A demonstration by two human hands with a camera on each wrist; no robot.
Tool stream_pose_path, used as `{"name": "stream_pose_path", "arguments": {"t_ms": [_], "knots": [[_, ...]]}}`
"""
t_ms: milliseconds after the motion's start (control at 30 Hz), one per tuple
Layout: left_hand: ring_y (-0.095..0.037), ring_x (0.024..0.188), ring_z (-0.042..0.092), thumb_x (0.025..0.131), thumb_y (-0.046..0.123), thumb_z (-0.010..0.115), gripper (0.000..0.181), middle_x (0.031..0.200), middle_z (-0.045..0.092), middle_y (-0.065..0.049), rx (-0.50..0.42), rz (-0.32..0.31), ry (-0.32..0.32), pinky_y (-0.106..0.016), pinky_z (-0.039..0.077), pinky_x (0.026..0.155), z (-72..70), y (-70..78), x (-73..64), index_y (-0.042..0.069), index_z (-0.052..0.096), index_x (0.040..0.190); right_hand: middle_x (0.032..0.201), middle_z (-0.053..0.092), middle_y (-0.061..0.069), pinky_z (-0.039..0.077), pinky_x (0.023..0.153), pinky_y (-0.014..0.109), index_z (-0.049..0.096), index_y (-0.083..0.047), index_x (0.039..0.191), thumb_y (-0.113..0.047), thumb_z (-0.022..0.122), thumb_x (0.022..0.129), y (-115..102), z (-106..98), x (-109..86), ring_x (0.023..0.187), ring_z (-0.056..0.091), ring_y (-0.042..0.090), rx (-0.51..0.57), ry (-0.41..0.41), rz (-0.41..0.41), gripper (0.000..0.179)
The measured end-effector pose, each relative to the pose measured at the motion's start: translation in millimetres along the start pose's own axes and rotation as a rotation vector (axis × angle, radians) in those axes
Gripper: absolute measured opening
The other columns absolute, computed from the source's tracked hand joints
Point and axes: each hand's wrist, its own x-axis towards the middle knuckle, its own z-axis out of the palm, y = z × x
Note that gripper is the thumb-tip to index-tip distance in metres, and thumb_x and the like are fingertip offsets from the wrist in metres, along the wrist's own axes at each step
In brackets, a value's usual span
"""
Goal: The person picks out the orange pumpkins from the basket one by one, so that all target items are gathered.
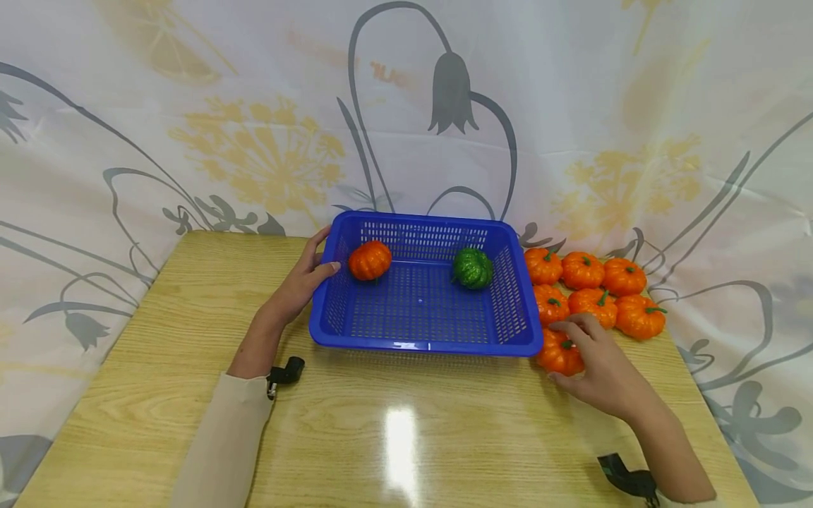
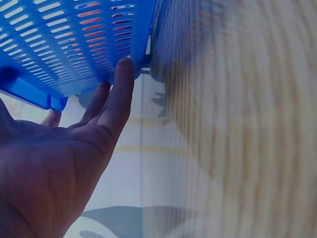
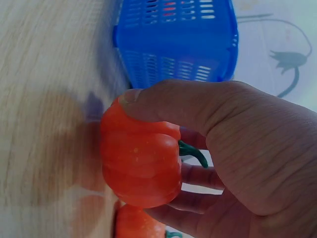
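Note:
A blue slotted basket [image 1: 424, 346] stands mid-table with an orange toy pumpkin [image 1: 370, 259] at its left and a green one [image 1: 473, 267] at its right. My left hand [image 1: 303, 279] rests open against the basket's left wall [image 2: 74, 44], fingers [image 2: 121, 94] straight on it. Right of the basket, my right hand [image 1: 593, 363] grips an orange pumpkin [image 1: 559, 355] [image 3: 141, 161] on the table, thumb over it and fingers under its far side. Several more orange pumpkins [image 1: 593, 286] lie just behind it.
The wooden table [image 1: 406, 423] is backed by a flower-patterned curtain [image 1: 254, 127]. Its right edge runs close behind the pumpkin cluster. Bare tabletop stretches in front of the basket and to its left.

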Motion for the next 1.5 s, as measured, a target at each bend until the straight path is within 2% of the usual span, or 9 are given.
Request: {"name": "stream_pose_path", "arguments": {"t_ms": [267, 467, 633, 867, 1033, 1233, 1500], "knots": [[-0.057, 0.126, 0.058, 0.108, 0.019, 0.049, 0.078, 0.158, 0.041, -0.031, -0.006, -0.011, -0.005, -0.039, 0.063, 0.087, 0.1, 0.0, -2.8, 0.029, 0.006, 0.172, 0.126, 0.047, 0.017, 0.055, 0.077, 0.044, 0.063, -0.007, 0.133, -0.015, 0.098, 0.073, 5.4, 4.9, -0.3, 0.097, 0.059, 0.027, 0.028, -0.023, 0.030, 0.070], [-0.057, 0.128, 0.057, 0.108, 0.019, 0.050, 0.078, 0.158, 0.041, -0.030, -0.004, -0.013, -0.001, -0.038, 0.063, 0.086, -0.5, 0.2, -3.8, 0.029, 0.006, 0.172, 0.125, 0.048, 0.016, 0.056, 0.079, 0.047, 0.062, -0.007, 0.134, -0.013, 0.097, 0.074, 6.4, 8.0, -0.2, 0.098, 0.058, 0.026, 0.025, -0.041, 0.057, 0.070], [-0.057, 0.128, 0.057, 0.109, 0.019, 0.049, 0.077, 0.157, 0.041, -0.031, 0.000, -0.013, -0.001, -0.039, 0.063, 0.086, -1.2, -0.1, -3.8, 0.030, 0.006, 0.172, 0.124, 0.050, 0.016, 0.056, 0.080, 0.050, 0.062, -0.006, 0.134, -0.014, 0.097, 0.074, 5.4, 8.1, 0.5, 0.097, 0.058, 0.028, 0.015, -0.037, 0.048, 0.070], [-0.056, 0.130, 0.056, 0.109, 0.020, 0.050, 0.078, 0.159, 0.040, -0.029, 0.006, -0.012, -0.004, -0.041, 0.062, 0.089, -1.5, 0.3, -3.8, 0.030, 0.006, 0.172, 0.128, 0.053, 0.021, 0.055, 0.080, 0.053, 0.062, -0.006, 0.136, -0.019, 0.097, 0.076, 1.9, -0.1, 2.7, 0.098, 0.060, 0.033, 0.009, -0.046, 0.064, 0.071], [-0.056, 0.130, 0.056, 0.109, 0.020, 0.050, 0.077, 0.159, 0.040, -0.029, 0.002, -0.007, -0.005, -0.041, 0.062, 0.089, -1.5, 0.6, -3.5, 0.031, 0.006, 0.172, 0.125, 0.057, 0.019, 0.055, 0.079, 0.053, 0.063, -0.005, 0.134, -0.021, 0.097, 0.076, -3.2, -6.2, 5.0, 0.098, 0.060, 0.032, -0.019, -0.002, 0.014, 0.069], [-0.055, 0.131, 0.056, 0.109, 0.020, 0.050, 0.077, 0.159, 0.040, -0.029, 0.000, -0.007, -0.004, -0.039, 0.063, 0.089, -1.5, 0.2, -2.3, 0.031, 0.006, 0.172, 0.125, 0.058, 0.016, 0.055, 0.085, 0.057, 0.063, -0.004, 0.134, -0.015, 0.096, 0.076, -10.4, -14.0, 7.9, 0.107, 0.060, 0.034, -0.036, 0.051, -0.057, 0.068], [-0.055, 0.130, 0.056, 0.109, 0.020, 0.050, 0.078, 0.159, 0.041, -0.029, 0.001, -0.004, -0.007, -0.039, 0.062, 0.089, -0.5, 1.4, -1.2, 0.031, 0.006, 0.172, 0.124, 0.058, 0.017, 0.054, 0.083, 0.051, 0.064, 0.001, 0.133, -0.007, 0.095, 0.071, -21.0, -27.4, 17.2, 0.104, 0.060, 0.031, -0.079, 0.131, -0.154, 0.070]]}}
